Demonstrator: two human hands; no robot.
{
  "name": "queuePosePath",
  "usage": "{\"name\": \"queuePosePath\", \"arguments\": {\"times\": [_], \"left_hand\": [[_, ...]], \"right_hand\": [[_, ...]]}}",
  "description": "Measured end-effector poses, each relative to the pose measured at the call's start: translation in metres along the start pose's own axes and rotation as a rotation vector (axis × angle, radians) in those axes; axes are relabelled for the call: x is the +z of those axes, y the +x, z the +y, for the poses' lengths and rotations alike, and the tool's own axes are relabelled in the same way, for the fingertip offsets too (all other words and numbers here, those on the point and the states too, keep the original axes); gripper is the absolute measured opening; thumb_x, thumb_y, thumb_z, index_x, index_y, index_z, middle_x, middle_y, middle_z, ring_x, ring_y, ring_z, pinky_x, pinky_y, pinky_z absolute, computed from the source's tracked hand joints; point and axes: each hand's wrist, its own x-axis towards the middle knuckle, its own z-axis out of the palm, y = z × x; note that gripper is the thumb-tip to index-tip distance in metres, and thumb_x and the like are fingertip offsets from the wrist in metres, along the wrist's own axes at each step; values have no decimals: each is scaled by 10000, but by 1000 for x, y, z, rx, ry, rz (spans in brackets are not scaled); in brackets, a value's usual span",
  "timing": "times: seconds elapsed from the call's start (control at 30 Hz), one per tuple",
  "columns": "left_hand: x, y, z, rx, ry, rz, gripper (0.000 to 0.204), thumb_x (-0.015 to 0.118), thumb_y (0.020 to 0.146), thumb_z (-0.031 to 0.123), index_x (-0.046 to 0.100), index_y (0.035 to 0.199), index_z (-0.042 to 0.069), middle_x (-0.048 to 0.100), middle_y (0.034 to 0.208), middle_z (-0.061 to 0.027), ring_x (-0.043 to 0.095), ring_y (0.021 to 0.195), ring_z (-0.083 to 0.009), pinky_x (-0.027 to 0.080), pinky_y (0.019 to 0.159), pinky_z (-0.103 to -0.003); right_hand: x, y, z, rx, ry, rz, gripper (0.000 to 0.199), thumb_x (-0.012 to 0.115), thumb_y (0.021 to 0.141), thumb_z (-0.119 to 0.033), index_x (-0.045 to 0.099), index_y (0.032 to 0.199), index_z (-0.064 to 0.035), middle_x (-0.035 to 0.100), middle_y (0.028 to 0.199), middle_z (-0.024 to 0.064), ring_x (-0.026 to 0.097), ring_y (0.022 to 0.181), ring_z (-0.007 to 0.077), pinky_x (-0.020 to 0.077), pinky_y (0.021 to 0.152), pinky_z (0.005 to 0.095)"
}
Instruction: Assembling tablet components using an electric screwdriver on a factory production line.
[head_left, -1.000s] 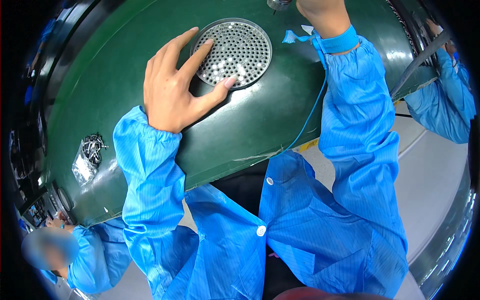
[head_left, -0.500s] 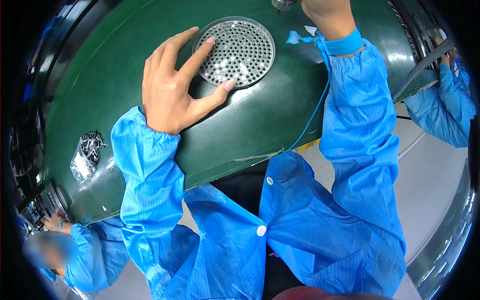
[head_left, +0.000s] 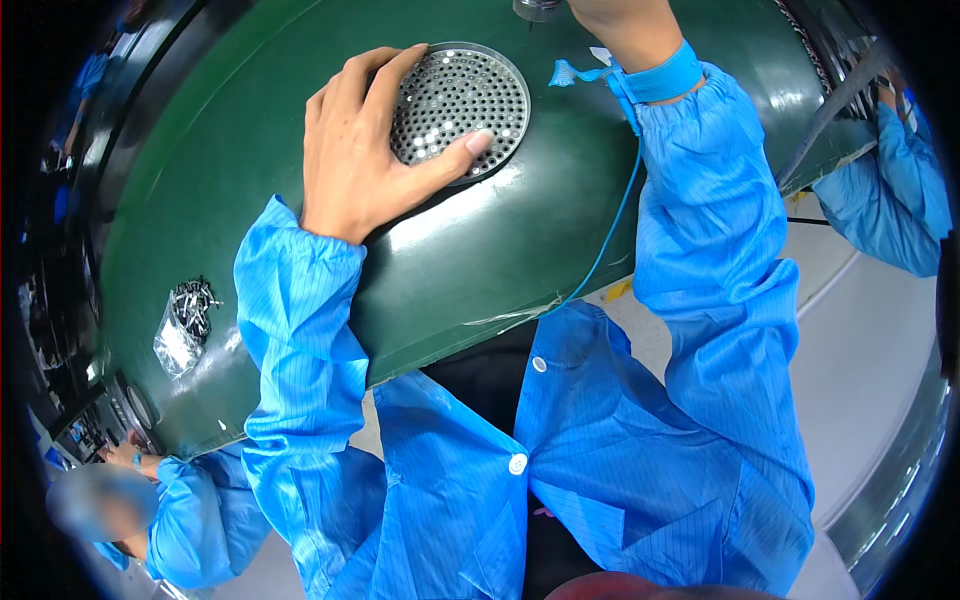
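Note:
My left hand is curled around the left side of a round metal plate full of small holes. Its fingertips are at the far-left rim, and the thumb lies across the near part of the plate. Small pale pieces show in some of the holes. Only the wrist side of my right hand shows at the top edge; its fingers are cut off by the frame. Beside it is the lower end of a dark, ridged cylindrical tool with a thin tip pointing down. Whether the hand holds this tool does not show.
A blue wrist strap on my right wrist trails a thin cord to the near edge of the green table. A clear bag with small black and silver parts lies at left. Other people in blue sit at both sides.
My left fingers, spread over the plate before, have drawn in toward its left rim, and the thumb lies farther over it. My right hand and the tool appear shifted slightly left and up.

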Motion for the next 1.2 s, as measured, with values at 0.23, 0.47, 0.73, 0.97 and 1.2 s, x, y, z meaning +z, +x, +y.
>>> {"name": "queuePosePath", "arguments": {"times": [0.23, 0.47, 0.73, 0.97, 1.2], "left_hand": [[0, 6, 0, 68, -22, -10, 686, 772, 793, 479, 644, 1356, 108, 612, 1343, -121, 599, 1199, -356, 453, 1036, -471], [2, -1, -8, 65, -43, -18, 632, 754, 829, 458, 660, 1325, 78, 614, 1329, -166, 612, 1190, -372, 483, 1025, -470], [0, -3, -12, 45, -87, -6, 615, 755, 835, 438, 651, 1303, 52, 619, 1333, -173, 622, 1190, -377, 487, 1020, -471], [2, -1, -9, 28, -48, -15, 632, 735, 845, 460, 640, 1351, 95, 611, 1367, -140, 593, 1233, -358, 437, 1061, -465], [6, 0, -11, 40, -32, 16, 638, 787, 800, 546, 721, 1248, 96, 645, 1296, -161, 608, 1198, -358, 457, 1030, -473]], "right_hand": [[-3, -1, -7, -8, -10, -2, 177, 676, 875, -70, 709, 1018, 29, 623, 577, 57, 560, 436, 114, 408, 399, 264], [5, -1, -1, 12, -6, -2, 180, 682, 869, -65, 715, 1020, 28, 620, 577, 52, 559, 438, 114, 416, 409, 262], [5, 2, 2, 22, 3, -9, 166, 678, 864, -39, 719, 1010, 29, 624, 585, 46, 564, 445, 115, 427, 419, 263], [6, 2, 4, 24, 16, -8, 166, 683, 862, -43, 717, 1007, 30, 627, 592, 48, 567, 448, 113, 429, 420, 263], [2, 3, 9, -31, 54, -42, 165, 683, 864, -36, 716, 1009, 35, 628, 595, 47, 565, 451, 108, 435, 423, 261]]}}
